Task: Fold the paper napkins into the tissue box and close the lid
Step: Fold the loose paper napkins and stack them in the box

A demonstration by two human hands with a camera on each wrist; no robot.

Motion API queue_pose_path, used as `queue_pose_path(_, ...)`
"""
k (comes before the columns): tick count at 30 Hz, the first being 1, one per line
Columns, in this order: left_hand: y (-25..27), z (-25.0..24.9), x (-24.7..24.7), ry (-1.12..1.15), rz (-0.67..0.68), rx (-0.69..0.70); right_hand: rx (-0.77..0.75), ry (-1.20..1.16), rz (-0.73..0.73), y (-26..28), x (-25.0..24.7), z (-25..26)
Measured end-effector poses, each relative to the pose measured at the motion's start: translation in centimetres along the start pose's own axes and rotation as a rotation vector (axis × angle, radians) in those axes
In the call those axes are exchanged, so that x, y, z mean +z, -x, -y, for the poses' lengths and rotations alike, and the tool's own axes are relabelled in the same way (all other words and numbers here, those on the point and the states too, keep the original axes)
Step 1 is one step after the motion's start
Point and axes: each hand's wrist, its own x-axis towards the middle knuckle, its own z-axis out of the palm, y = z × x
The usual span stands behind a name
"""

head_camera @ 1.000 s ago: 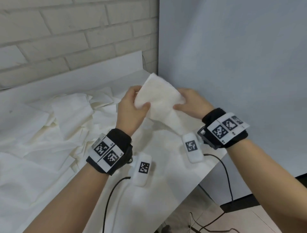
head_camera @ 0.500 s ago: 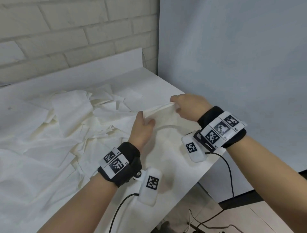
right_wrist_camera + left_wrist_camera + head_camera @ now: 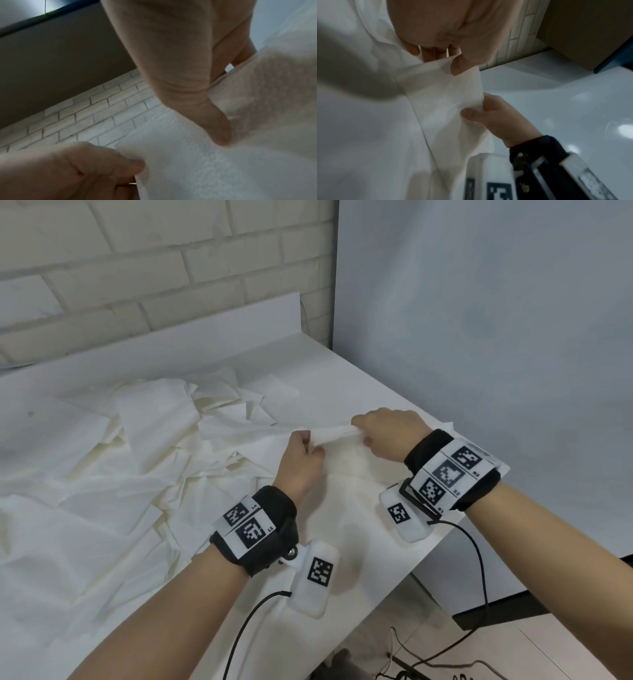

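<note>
Left hand [image 3: 301,460] and right hand [image 3: 387,436] each pinch one end of a paper napkin [image 3: 334,434], thumb against curled fingers [image 3: 428,54]. Napkin stretched between the two sets of fingers, just above the white surface [image 3: 342,385]. Loose napkin pile [image 3: 137,460] lies left of the left fingers.

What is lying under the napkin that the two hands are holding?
Under the napkin, pinched by the left hand and right hand, the white table shows. The part its hanging half covers is hidden. No box shows there.
</note>
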Motion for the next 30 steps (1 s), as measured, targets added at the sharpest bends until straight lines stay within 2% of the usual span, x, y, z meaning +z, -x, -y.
queue_pose_path(4,0.6,-0.7,-0.9,0.072,-0.115,0.082,0.026,-0.139,-0.024,0.8,-1.4,-0.9)
queue_pose_path(6,1.1,-1.4,-1.8,0.074,-0.155,0.124,0.022,-0.299,-0.062,1.5,-2.7,-1.3)
queue_pose_path(9,2.0,-2.5,-3.1,0.141,-0.156,0.108,-0.042,-0.572,-0.154,2.6,-4.7,-0.6)
queue_pose_path(12,3.0,-3.3,-4.3,0.184,-0.135,0.078,-0.070,-0.773,-0.220,3.0,-5.7,1.3)
queue_pose_path(16,4.5,-3.7,-6.5,0.216,-0.043,0.038,-0.074,-1.153,-0.279,2.0,-6.0,4.8)
queue_pose_path(20,5.8,-3.5,-9.3,0.212,-0.107,0.097,-0.102,-1.415,-0.209,0.7,-5.3,9.1)
queue_pose_path(24,7.4,-2.6,-12.9,0.049,-0.129,0.118,-0.155,-1.385,-0.070,-0.6,-5.4,12.7)
queue_pose_path(27,9.1,-1.7,-15.9,-0.012,-0.104,0.085,-0.225,-1.274,-0.095,-1.9,-6.5,14.8)
queue_pose_path(30,11.1,-0.8,-18.7,-0.054,-0.089,0.036,-0.361,-1.062,-0.102,-2.8,-7.9,17.3)
